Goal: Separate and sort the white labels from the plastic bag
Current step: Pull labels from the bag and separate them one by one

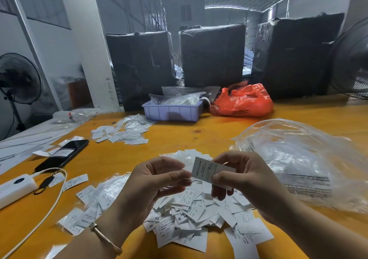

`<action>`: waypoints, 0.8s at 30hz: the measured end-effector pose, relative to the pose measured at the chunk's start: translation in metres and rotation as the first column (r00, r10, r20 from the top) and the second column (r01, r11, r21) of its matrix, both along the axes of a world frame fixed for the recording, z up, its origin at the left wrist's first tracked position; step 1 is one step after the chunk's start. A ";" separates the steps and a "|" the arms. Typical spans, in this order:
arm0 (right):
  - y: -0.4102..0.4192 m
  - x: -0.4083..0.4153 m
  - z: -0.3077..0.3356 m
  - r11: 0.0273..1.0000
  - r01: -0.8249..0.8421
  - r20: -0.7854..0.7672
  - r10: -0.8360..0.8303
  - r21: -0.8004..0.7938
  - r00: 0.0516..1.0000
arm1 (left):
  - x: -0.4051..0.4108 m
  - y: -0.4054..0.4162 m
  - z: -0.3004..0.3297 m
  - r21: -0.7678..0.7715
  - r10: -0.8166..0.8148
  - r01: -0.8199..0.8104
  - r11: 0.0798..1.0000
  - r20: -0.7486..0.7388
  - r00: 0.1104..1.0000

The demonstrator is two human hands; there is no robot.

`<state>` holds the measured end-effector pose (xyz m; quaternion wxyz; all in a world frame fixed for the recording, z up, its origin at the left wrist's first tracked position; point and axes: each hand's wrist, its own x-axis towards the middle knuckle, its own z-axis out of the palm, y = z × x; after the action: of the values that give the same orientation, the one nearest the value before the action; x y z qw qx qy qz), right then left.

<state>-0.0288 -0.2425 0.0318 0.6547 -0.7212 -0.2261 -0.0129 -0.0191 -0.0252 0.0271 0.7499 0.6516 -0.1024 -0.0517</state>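
While both hands are up over the loose pile of labels near the front edge of the bench, the right hand has a pinch grip on one label, thumb and fingers closed on its right end. The left hand is curled with the fingertips at the label's left edge; I can't tell if it's really pinching it or just steadying. I'd guess the trick is to read the size print first, then drop it on a matching heap, like the smaller heap of labels toward the back left. The clear plastic bag lies slack to the right of the pile. Watch the phone and the white cable on the left side; labels already lie scattered around them. A purple tray and a red bag sit at the back edge, well apart.
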 end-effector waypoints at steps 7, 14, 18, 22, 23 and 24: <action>0.002 0.001 -0.002 0.995 -0.019 -0.016 0.017 -0.098 1.000 | 0.000 -0.001 -0.002 0.103 -0.039 0.035 0.994 0.038 0.999; 0.000 0.003 -0.001 0.993 0.016 -0.043 -0.021 -0.121 0.999 | 0.000 -0.001 -0.004 0.148 -0.035 0.024 0.989 0.070 0.997; 0.002 0.001 -0.001 0.994 -0.012 -0.041 0.008 -0.109 0.999 | 0.001 -0.001 -0.005 0.157 -0.031 0.019 0.987 0.079 0.996; 0.008 0.000 -0.003 0.996 -0.016 -0.019 0.014 -0.087 1.000 | 0.001 -0.002 -0.006 0.152 -0.030 0.018 0.988 0.082 0.996; 0.008 0.000 -0.004 0.996 -0.008 -0.017 0.006 -0.090 1.000 | 0.001 -0.002 -0.006 0.151 -0.032 0.019 0.988 0.083 0.996; 0.008 0.001 -0.005 0.995 0.001 -0.017 -0.003 -0.096 1.000 | 0.001 -0.002 -0.006 0.152 -0.033 0.020 0.988 0.084 0.996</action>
<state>-0.0278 -0.2346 0.0266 0.6210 -0.7522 -0.2200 0.0034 -0.0186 -0.0271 0.0211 0.6926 0.7066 -0.1390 -0.0410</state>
